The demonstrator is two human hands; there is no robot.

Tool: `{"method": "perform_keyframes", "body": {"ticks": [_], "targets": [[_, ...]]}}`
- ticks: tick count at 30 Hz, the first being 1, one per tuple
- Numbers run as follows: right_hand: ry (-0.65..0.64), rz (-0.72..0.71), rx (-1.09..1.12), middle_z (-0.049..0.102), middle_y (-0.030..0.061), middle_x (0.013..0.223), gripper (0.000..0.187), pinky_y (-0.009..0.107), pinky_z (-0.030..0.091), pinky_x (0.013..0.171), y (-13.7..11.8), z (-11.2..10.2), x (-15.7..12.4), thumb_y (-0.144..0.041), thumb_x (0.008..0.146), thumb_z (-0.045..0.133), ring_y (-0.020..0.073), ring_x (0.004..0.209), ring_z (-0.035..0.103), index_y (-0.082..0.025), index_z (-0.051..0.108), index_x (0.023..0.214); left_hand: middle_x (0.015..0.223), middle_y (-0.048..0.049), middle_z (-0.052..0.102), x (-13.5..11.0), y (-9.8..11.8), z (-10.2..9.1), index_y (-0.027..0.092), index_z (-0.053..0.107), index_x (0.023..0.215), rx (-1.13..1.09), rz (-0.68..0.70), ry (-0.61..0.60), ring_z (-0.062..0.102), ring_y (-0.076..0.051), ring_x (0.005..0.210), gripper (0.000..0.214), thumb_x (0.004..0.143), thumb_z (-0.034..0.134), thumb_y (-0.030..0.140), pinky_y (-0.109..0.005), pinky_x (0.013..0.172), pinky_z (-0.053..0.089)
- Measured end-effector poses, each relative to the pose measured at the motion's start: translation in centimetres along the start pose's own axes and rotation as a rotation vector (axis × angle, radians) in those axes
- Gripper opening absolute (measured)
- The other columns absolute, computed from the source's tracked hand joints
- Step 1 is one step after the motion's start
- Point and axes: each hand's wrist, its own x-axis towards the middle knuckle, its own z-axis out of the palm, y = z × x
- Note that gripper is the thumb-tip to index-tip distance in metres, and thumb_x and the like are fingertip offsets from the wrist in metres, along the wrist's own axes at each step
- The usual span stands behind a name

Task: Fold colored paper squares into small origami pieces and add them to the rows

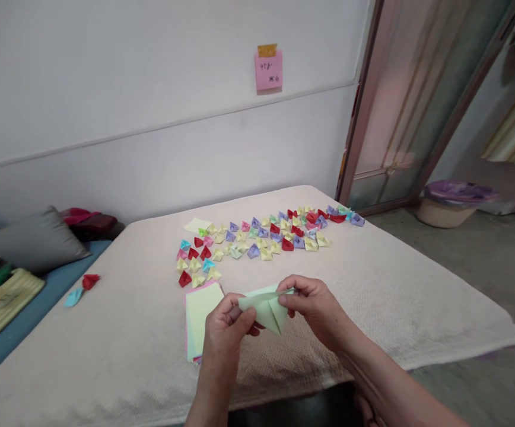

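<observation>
A pale green sheet of folding paper, creased into a shape with a downward point, is held up between both hands above the near edge of the table. My left hand pinches its left corner, thumb in front. At the right corner, my right hand grips the paper between thumb and fingers. Just left of my left hand lies a stack of coloured paper with a pale yellow sheet on top. Beyond the hands, many small folded paper boats in red, yellow, purple, blue and pink stand in rows.
The cloth-covered table meets a white wall bearing a pink note. Red and light blue folded papers lie at its left edge. A grey cushion is farther left. At the right stand a sliding door and a lined bin.
</observation>
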Motion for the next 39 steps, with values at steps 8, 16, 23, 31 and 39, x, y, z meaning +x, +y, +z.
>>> {"method": "perform_keyframes", "body": {"ticks": [8, 16, 23, 31, 39], "targets": [[0.015, 0.005, 0.009, 0.054, -0.0037, 0.053, 0.008, 0.024, 0.031, 0.051, -0.4, 0.0, -0.1, -0.021, 0.065, 0.071, 0.0100, 0.051, 0.043, -0.017, 0.067, 0.070, 0.065, -0.0051, 0.070, 0.3, -0.5, -0.5, 0.013, 0.075, 0.084, -0.043, -0.038, 0.088, 0.060, -0.014, 0.058, 0.025, 0.067, 0.074, 0.030, -0.022, 0.053, 0.045], [0.015, 0.000, -0.003, 0.055, -0.0037, 0.054, 0.005, 0.025, 0.031, 0.052, -0.4, -0.2, 0.0, -0.019, 0.067, 0.070, 0.0101, 0.052, 0.043, -0.017, 0.067, 0.071, 0.065, -0.0052, 0.070, 0.4, 0.0, -0.3, 0.014, 0.073, 0.093, -0.028, -0.079, 0.016, 0.062, -0.015, 0.057, 0.033, 0.064, 0.075, 0.029, -0.022, 0.052, 0.045], [-0.028, -0.012, -0.002, 0.055, -0.0031, 0.055, 0.005, 0.025, 0.031, 0.053, -0.4, -0.1, -0.2, -0.019, 0.069, 0.070, 0.0104, 0.053, 0.043, -0.017, 0.067, 0.071, 0.071, -0.0053, 0.070, 0.3, -0.2, -0.8, 0.013, 0.073, 0.094, -0.080, -0.122, -0.079, 0.061, -0.012, 0.058, 0.026, 0.072, 0.070, 0.027, -0.022, 0.055, 0.046], [0.030, -0.038, -0.057, 0.054, -0.0033, 0.054, 0.005, 0.024, 0.033, 0.052, -0.6, 0.5, -0.4, -0.019, 0.066, 0.069, 0.0100, 0.052, 0.043, -0.016, 0.067, 0.070, 0.067, 0.0003, 0.067, -0.3, 0.4, 1.2, 0.014, 0.068, 0.086, -0.122, -0.066, -0.023, 0.058, -0.011, 0.061, 0.023, 0.064, 0.075, 0.018, -0.021, 0.058, 0.045], [0.086, -0.039, -0.044, 0.051, -0.0052, 0.051, 0.008, 0.023, 0.032, 0.050, -0.2, 1.0, -0.5, -0.019, 0.064, 0.070, 0.0088, 0.050, 0.042, -0.016, 0.065, 0.070, 0.063, 0.0049, 0.064, -0.5, -0.6, 3.2, 0.019, 0.051, 0.088, -0.071, 0.046, 0.163, 0.054, -0.011, 0.055, 0.044, 0.055, 0.080, 0.018, -0.019, 0.050, 0.043]]}}
